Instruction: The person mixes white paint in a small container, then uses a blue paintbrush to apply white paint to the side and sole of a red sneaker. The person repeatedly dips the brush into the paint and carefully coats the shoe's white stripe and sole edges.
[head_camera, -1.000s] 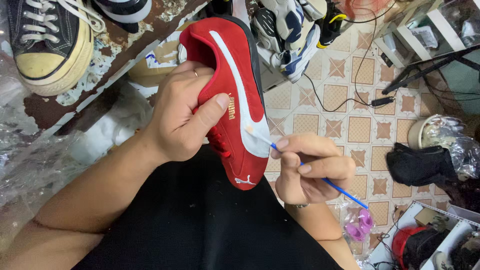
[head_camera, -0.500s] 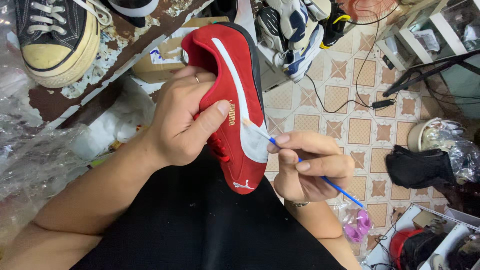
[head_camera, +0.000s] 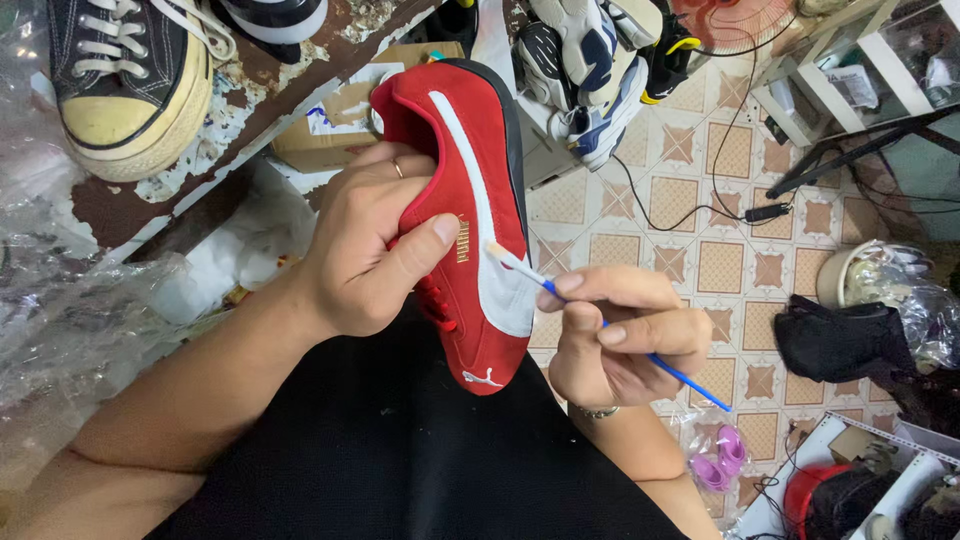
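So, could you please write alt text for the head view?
A left hand holds a red suede sneaker while the right hand touches a thin blue paintbrush to its white side stripe. Other shoes lie around on a worn bench and tiled floor.

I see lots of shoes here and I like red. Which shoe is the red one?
The red shoe with the white stripe, held in the left hand. The high-top sneaker on the bench is black and cream; the piled sneakers behind are white and blue.
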